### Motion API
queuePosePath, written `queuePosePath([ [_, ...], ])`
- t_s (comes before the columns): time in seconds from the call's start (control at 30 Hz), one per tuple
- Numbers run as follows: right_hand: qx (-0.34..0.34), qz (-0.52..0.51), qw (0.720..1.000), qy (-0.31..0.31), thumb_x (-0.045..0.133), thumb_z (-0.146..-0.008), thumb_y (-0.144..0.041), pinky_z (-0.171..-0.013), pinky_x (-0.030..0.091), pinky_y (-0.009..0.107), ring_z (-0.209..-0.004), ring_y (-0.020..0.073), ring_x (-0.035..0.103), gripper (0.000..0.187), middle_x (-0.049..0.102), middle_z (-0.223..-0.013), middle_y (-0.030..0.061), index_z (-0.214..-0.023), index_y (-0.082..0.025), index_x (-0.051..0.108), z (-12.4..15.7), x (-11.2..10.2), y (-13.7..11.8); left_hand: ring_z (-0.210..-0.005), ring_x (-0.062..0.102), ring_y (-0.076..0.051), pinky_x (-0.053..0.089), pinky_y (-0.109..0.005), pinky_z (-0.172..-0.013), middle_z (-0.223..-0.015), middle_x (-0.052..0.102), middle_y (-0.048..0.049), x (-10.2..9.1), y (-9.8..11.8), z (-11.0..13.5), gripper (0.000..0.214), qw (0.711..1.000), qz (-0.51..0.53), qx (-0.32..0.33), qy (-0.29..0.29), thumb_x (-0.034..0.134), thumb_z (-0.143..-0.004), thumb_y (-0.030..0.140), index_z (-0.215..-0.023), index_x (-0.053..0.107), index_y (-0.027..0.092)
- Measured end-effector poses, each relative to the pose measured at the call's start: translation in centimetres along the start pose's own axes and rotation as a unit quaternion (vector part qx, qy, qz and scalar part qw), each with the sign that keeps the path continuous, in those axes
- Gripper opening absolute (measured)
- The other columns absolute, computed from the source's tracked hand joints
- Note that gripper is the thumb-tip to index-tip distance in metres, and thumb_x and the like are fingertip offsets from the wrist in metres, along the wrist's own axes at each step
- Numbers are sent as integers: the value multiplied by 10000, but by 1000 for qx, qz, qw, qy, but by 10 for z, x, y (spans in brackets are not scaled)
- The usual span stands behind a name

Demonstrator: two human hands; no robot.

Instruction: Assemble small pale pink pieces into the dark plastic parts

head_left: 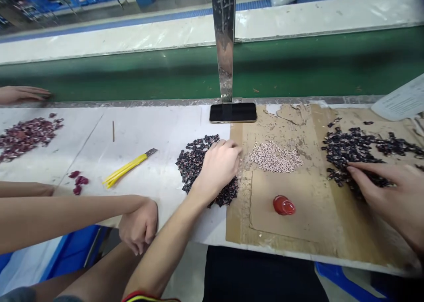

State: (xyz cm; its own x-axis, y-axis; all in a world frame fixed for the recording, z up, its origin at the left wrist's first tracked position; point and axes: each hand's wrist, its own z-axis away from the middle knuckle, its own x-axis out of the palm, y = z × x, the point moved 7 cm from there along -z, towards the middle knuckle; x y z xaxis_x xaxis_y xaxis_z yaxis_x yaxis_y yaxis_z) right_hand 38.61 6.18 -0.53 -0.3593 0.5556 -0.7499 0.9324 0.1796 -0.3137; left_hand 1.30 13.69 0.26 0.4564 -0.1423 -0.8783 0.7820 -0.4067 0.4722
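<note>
My left hand [220, 165] rests over a pile of small dark, shiny pieces [194, 160] with pinkish specks. Its fingers are curled together, and their tips are hidden from me. At the right, my right hand [394, 187] has thumb and forefinger pinched at the edge of a second dark pile [347, 145]; whatever sits between the tips is too small to make out. Between the hands, a heap of tiny pale pink pieces [276, 157] lies on the cardboard [298, 227]. Nearer me is a glossy red lump [284, 205] with a ring-shaped mark.
A phone [233, 113] lies at the foot of a metal post [225, 50]. Left of me are a yellow utility knife [129, 167], a thin brown stick [113, 131], a reddish pile [29, 136] and a co-worker's hand [141, 222]. A green belt [149, 77] runs behind the table.
</note>
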Motion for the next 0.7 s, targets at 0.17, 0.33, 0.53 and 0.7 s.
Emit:
queuePosePath([
  [0.17, -106, 63, 992, 11, 826, -844, -246, -559, 507, 383, -705, 244, 735, 95, 822, -831, 49, -886, -329, 807, -19, -3, -49, -903, 676, -297, 495, -486, -898, -921, 748, -143, 4, 4, -4, 356, 999, 8, 12, -43, 468, -933, 53, -922, 813, 139],
  [0.33, -155, -40, 983, -86, 723, -952, -323, -787, 610, 398, -889, 242, 765, 130, 827, -1017, 39, -1022, -257, 810, -32, 36, -128, -947, 644, -285, 454, -491, -964, -946, 753, -106, -5, -2, -8, 258, 995, 81, 29, -59, 549, -896, 56, -879, 775, 178],
  [0.53, -172, -17, 958, -231, 638, -995, -239, -756, 589, 385, -892, 231, 745, 184, 805, -1063, 70, -1026, -212, 817, -32, 88, -167, -888, 651, -203, 524, -385, -895, -968, 725, -58, -19, -6, 18, 75, 965, 258, -26, 38, 611, -968, 172, -954, 679, 199],
  [0.7, -167, -25, 958, -232, 576, -969, -111, -684, 555, 331, -806, 200, 744, 273, 816, -1013, 59, -916, -207, 826, -34, 96, -167, -858, 715, -160, 609, -298, -794, -1027, 718, -72, 2, -7, 62, 188, 881, 430, -127, 152, 605, -1022, 334, -1131, 633, 184],
])
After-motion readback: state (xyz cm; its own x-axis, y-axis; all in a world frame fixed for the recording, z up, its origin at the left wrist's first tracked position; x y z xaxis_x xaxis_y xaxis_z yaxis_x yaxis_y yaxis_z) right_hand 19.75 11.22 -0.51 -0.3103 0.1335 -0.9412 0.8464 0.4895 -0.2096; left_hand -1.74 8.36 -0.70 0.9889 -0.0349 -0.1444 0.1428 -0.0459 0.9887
